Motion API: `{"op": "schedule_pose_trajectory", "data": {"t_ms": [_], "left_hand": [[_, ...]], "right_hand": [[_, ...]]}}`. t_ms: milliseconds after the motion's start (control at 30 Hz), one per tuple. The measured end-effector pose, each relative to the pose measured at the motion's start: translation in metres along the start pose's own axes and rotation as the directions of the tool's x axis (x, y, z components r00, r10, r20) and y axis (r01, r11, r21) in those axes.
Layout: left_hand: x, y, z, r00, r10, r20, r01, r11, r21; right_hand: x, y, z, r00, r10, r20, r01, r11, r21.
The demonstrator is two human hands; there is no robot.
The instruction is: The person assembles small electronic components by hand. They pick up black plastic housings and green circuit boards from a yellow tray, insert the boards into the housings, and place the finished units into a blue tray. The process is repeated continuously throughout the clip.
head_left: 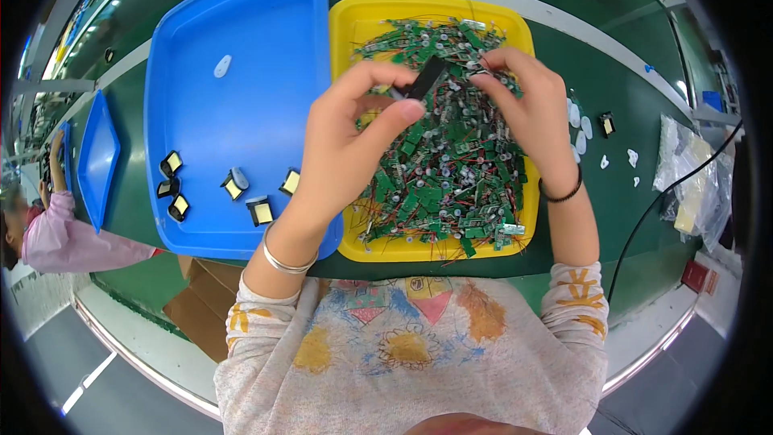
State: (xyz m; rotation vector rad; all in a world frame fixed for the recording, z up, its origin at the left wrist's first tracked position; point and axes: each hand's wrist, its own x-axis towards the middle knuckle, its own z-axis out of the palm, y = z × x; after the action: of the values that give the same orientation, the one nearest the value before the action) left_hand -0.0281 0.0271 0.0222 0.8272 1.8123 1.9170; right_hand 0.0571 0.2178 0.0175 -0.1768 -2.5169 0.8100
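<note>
Over the yellow tray, heaped with green circuit boards (most apparently unworked): left hand pinching a small black part, right hand closed on its far end; beside it, blue tray holding six finished-looking pieces.

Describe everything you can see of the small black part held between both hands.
The small black part is a slim, dark, roughly rectangular piece, probably plastic, tilted diagonally above the yellow tray. The left hand pinches its lower end between thumb and fingers; the right hand meets its upper end. Fingers hide its finer details.
</note>
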Motion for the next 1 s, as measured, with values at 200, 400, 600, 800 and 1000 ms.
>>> {"op": "schedule_pose_trajectory", "data": {"t_ms": [200, 400, 600, 800, 1000], "left_hand": [[-0.011, -0.011, 0.004, 0.993, -0.112, -0.030, 0.100, 0.956, -0.275], [-0.014, -0.010, 0.005, 0.998, -0.028, -0.054, 0.021, 0.991, -0.129], [-0.020, -0.012, 0.013, 0.997, 0.069, -0.033, -0.071, 0.995, -0.073], [-0.021, -0.013, 0.012, 0.998, 0.055, -0.043, -0.059, 0.994, -0.087], [-0.021, -0.012, 0.013, 0.998, 0.046, -0.038, -0.049, 0.996, -0.080]], "right_hand": [[-0.010, -0.032, 0.008, 0.994, 0.007, 0.108, -0.044, 0.936, 0.349], [-0.021, -0.033, 0.023, 0.983, -0.031, -0.181, 0.101, 0.915, 0.391], [-0.026, -0.037, 0.024, 0.952, -0.139, -0.274, 0.231, 0.912, 0.338], [-0.031, -0.041, 0.027, 0.954, -0.051, -0.296, 0.179, 0.888, 0.423], [-0.033, -0.038, 0.025, 0.960, -0.079, -0.270, 0.189, 0.893, 0.410]]}}
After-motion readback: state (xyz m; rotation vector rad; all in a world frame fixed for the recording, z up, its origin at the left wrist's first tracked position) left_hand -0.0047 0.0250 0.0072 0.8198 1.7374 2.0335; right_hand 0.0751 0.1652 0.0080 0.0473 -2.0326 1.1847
